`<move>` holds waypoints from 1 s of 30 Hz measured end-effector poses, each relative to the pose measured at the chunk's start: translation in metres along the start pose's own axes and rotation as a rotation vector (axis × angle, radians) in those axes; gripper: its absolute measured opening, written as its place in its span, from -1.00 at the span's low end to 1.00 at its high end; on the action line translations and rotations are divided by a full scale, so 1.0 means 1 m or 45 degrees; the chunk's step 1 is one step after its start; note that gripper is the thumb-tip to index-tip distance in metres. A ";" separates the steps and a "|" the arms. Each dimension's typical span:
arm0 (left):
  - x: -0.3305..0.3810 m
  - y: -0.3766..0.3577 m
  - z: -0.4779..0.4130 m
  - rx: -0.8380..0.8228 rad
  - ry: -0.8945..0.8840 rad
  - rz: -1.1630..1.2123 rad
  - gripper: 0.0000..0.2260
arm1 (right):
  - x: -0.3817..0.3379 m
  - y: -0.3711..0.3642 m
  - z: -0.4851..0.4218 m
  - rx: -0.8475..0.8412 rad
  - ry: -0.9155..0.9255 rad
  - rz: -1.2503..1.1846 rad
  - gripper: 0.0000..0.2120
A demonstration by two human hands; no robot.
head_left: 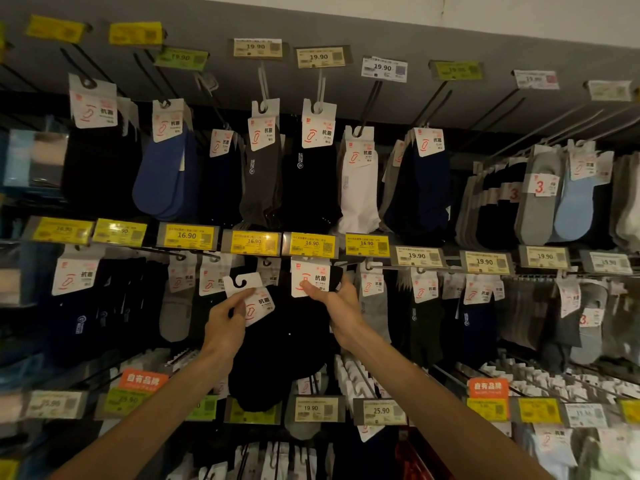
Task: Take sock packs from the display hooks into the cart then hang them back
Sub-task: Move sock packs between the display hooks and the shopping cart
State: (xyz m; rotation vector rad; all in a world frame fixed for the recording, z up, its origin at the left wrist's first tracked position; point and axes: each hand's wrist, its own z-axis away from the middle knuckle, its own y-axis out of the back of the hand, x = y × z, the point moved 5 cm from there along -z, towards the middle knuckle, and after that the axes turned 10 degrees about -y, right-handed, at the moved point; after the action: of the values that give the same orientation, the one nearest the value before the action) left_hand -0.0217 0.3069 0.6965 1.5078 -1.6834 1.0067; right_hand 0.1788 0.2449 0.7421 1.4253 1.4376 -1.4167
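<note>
Left grip (225, 320) pinches the stiff white card header of a black sock pack (260, 303). The pack is tilted, its curled hook cutout is clear of the hooks, and soft dark knit hangs below. Right grip (337, 303) pinches the flat card header of a second black pack (313, 277), thumb on its front. This pack sits just under a glossy yellow price tag (311, 244) in the middle row of the display wall (194, 19), near its centre. The tag hides its top, so I can't tell whether it is on a hook.

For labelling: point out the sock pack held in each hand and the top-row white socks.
left sock pack (261, 303), head view, header card.
right sock pack (311, 271), head view, header card.
white socks (360, 192), head view, fabric.
</note>
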 end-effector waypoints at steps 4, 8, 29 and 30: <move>0.000 0.000 0.003 -0.047 0.031 0.032 -0.72 | -0.006 0.000 0.000 -0.041 -0.016 -0.105 -0.40; 0.003 -0.004 0.007 -0.071 0.022 0.024 -0.72 | -0.015 0.001 -0.005 0.013 -0.011 0.003 -0.48; 0.034 0.006 0.024 -0.149 -0.239 0.024 -0.41 | 0.033 0.018 -0.050 0.246 -0.002 0.489 -0.62; 0.033 0.004 0.028 -0.142 -0.202 0.069 -0.39 | 0.034 0.018 -0.043 0.229 0.031 0.441 -0.71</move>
State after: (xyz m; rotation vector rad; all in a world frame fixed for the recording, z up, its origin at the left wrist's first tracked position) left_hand -0.0288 0.2666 0.7112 1.5097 -1.8679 0.8243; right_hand 0.1990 0.2906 0.7136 1.7136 1.0328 -1.3324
